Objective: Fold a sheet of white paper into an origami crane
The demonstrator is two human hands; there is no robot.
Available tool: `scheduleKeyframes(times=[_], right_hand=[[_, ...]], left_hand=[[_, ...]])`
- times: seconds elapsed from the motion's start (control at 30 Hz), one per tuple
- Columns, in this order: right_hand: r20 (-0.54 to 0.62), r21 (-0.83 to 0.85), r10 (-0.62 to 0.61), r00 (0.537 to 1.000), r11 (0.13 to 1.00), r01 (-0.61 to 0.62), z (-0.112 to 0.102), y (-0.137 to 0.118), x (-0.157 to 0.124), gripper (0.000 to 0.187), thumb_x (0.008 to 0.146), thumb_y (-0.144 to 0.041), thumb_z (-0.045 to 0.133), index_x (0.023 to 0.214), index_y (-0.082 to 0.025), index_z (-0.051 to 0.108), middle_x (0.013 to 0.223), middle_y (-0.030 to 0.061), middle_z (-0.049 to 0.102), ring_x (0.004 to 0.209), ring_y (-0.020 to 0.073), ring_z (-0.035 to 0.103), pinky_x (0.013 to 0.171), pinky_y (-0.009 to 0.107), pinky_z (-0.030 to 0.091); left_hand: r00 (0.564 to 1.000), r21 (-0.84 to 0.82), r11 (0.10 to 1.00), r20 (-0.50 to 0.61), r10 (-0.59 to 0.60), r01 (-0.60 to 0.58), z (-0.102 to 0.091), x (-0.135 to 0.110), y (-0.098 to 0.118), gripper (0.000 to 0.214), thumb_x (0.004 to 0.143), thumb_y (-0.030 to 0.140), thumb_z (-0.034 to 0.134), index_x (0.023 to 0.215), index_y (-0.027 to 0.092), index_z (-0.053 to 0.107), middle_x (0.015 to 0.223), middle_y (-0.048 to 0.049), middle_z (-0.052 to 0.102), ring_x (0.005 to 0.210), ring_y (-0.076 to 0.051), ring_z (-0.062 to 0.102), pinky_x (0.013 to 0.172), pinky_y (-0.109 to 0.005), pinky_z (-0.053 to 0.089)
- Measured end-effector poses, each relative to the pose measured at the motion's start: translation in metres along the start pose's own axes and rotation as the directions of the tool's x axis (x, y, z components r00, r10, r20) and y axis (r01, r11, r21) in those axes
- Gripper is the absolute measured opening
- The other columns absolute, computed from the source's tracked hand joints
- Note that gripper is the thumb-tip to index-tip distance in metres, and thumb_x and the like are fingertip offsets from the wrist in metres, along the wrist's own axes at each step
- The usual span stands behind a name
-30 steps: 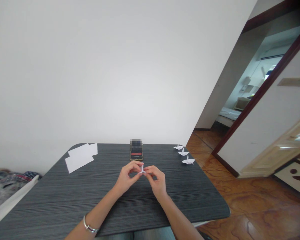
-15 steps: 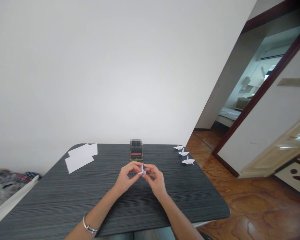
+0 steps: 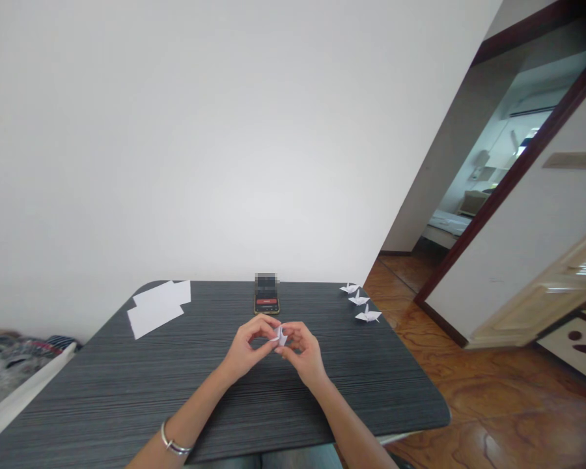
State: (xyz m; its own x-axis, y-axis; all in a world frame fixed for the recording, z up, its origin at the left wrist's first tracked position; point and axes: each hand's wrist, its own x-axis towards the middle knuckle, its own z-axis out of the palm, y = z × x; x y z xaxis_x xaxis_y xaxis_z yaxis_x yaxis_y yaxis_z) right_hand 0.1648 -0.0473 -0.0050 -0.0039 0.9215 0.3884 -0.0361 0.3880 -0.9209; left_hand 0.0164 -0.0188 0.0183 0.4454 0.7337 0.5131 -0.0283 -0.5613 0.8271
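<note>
A small white folded paper piece (image 3: 280,335) is pinched between the fingertips of both hands, just above the dark striped table (image 3: 127,391). My left hand (image 3: 247,348) grips its left side, with a silver bracelet on that wrist. My right hand (image 3: 303,354) holds its right side with fingers curled in. Both hands hover near the middle of the table, in front of a phone (image 3: 266,301).
Two white paper sheets (image 3: 157,306) lie at the table's far left. Three finished white paper cranes (image 3: 366,315) stand in a row along the far right edge. A white wall rises behind the table; wooden floor and an open doorway are to the right.
The fingers of both hands have shifted slightly on the paper piece, which sits a little lower and more spread. Nothing else has moved.
</note>
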Motion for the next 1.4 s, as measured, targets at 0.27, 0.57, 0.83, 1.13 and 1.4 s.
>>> scheduleKeyframes(times=[0.27, 0.57, 0.83, 1.13, 1.4], right_hand=[[-0.052, -0.001, -0.005, 0.999, 1.000, 0.005, -0.001, 0.003, 0.001, 0.023, 0.062, -0.020, 0.066, 0.083, -0.020, 0.055, 0.068, -0.0001, 0.058, 0.060, 0.0132, 0.055, 0.044, 0.020, 0.045], [-0.074, -0.032, -0.059, 0.996, 0.998, 0.057, -0.002, 0.001, 0.001, 0.010, 0.066, -0.018, 0.062, 0.075, -0.019, 0.059, 0.067, -0.0007, 0.056, 0.056, 0.0114, 0.053, 0.043, 0.020, 0.042], [-0.074, -0.142, -0.167, 0.983, 0.978, 0.156, -0.004, -0.002, 0.002, 0.006, 0.067, -0.017, 0.062, 0.071, -0.020, 0.057, 0.067, -0.0001, 0.054, 0.062, 0.0129, 0.053, 0.046, 0.020, 0.040], [-0.063, -0.189, -0.263, 0.963, 0.950, 0.248, -0.005, -0.002, 0.001, 0.006, 0.070, -0.016, 0.060, 0.072, -0.019, 0.055, 0.077, 0.0027, 0.058, 0.071, 0.0155, 0.055, 0.052, 0.023, 0.041], [-0.135, -0.216, -0.183, 0.974, 0.964, 0.152, -0.003, -0.001, 0.000, 0.010, 0.069, -0.017, 0.060, 0.076, -0.018, 0.053, 0.072, -0.0008, 0.054, 0.053, 0.0094, 0.049, 0.049, 0.021, 0.040]], left_hand=[[1.000, -0.007, 1.000, 0.007, -0.028, 0.028, 0.000, -0.001, 0.000, 0.007, 0.073, 0.020, 0.057, 0.074, 0.013, 0.055, 0.101, -0.0121, 0.058, 0.094, -0.021, 0.054, 0.081, -0.036, 0.043], [0.999, -0.021, 1.000, 0.054, -0.003, 0.005, 0.000, -0.001, 0.003, 0.005, 0.073, 0.018, 0.056, 0.072, 0.013, 0.054, 0.094, -0.0100, 0.057, 0.086, -0.018, 0.055, 0.076, -0.033, 0.044], [0.998, 0.080, 0.995, 0.029, 0.058, -0.061, -0.002, 0.001, 0.003, 0.007, 0.071, 0.018, 0.059, 0.067, 0.014, 0.055, 0.088, -0.0076, 0.054, 0.080, -0.016, 0.053, 0.071, -0.030, 0.043], [0.966, 0.297, 0.926, -0.041, 0.255, -0.232, -0.004, -0.002, -0.008, 0.004, 0.070, 0.016, 0.061, 0.073, 0.016, 0.060, 0.077, -0.0043, 0.054, 0.073, -0.014, 0.052, 0.066, -0.027, 0.042], [0.985, 0.181, 0.982, -0.148, 0.084, -0.056, 0.002, -0.001, -0.010, 0.012, 0.069, 0.020, 0.062, 0.066, 0.014, 0.053, 0.065, -0.0006, 0.050, 0.062, -0.012, 0.049, 0.058, -0.023, 0.040]])
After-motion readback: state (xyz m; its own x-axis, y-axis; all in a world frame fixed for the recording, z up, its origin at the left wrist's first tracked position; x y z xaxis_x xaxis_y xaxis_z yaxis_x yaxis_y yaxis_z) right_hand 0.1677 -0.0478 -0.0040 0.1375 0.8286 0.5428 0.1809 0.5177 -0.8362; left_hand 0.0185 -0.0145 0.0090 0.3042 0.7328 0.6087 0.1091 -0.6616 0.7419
